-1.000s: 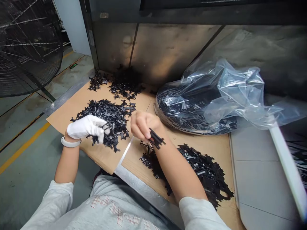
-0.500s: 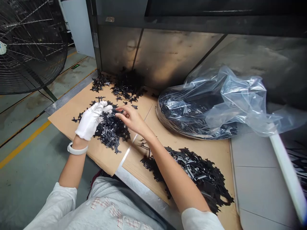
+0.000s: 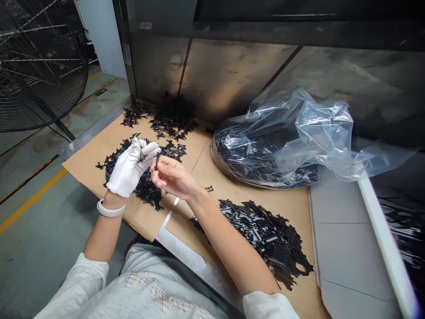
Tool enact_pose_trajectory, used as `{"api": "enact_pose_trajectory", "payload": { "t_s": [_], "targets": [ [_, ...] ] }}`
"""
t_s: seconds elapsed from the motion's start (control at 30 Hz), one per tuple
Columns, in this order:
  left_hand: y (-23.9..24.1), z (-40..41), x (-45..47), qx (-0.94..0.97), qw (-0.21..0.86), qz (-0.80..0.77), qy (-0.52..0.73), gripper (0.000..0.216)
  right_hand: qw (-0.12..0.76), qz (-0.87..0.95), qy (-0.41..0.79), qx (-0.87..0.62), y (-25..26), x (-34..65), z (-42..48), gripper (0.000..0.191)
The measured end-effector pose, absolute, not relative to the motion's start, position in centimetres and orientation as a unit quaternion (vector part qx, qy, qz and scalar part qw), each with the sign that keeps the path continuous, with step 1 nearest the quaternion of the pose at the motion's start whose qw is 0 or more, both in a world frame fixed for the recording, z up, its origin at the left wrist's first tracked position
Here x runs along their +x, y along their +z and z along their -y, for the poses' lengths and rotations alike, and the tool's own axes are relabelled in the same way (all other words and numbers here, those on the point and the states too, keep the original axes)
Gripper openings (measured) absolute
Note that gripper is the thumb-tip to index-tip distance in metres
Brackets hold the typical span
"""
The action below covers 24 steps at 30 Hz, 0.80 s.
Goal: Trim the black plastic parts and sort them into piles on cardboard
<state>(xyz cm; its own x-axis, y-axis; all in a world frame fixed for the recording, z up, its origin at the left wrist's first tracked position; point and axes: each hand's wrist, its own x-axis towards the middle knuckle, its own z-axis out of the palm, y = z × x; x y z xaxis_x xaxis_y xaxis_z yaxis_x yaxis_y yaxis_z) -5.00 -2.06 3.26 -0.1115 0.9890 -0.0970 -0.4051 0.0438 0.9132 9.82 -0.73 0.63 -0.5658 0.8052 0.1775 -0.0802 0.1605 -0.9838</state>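
Observation:
My left hand [image 3: 130,168], in a white glove, hovers over a pile of small black plastic parts [image 3: 146,186] on brown cardboard [image 3: 99,146]. Its fingers pinch a black part [image 3: 142,155]. My bare right hand [image 3: 171,177] is just right of it, fingers closed on a small black part [image 3: 156,160] held upright. The two hands almost touch above the pile. A white band [image 3: 109,210] circles my left wrist.
A second pile of black parts [image 3: 262,235] lies at the lower right of the cardboard, a third [image 3: 169,117] at the back by the metal wall. A clear plastic bag of parts [image 3: 282,146] sits to the right. A large fan [image 3: 36,66] stands at left.
My right hand dropped the part it held over the right pile, reached to the left pile and now lifts a new part. My left hand rose from the pile with a part.

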Motion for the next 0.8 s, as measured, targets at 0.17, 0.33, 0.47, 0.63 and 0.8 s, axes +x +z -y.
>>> {"api": "enact_pose_trajectory", "payload": {
  "t_s": [0.17,0.33,0.47,0.63,0.8],
  "targets": [
    [3.2,2.1,-5.4,0.359,0.519,-0.461,0.624,0.03,0.397,0.685,0.474,-0.384,-1.9,9.8,-0.5,0.02],
    [4.1,3.5,-5.4,0.463,0.516,-0.487,0.531,0.051,0.365,0.721,0.392,-0.44,-2.6,10.6,-0.9,0.012],
    [4.6,3.7,-4.9,0.516,0.579,-0.461,0.431,0.053,0.359,0.756,0.348,-0.422,0.1,14.1,1.1,0.06],
    [2.8,2.1,-1.4,0.594,0.691,-0.304,0.278,0.048,0.209,0.826,0.293,-0.434,2.6,18.0,5.2,0.007],
    [1.2,1.0,1.3,0.677,0.628,-0.334,0.19,0.038,0.132,0.744,0.266,-0.599,1.4,19.9,9.8,0.025]
  ]
}}
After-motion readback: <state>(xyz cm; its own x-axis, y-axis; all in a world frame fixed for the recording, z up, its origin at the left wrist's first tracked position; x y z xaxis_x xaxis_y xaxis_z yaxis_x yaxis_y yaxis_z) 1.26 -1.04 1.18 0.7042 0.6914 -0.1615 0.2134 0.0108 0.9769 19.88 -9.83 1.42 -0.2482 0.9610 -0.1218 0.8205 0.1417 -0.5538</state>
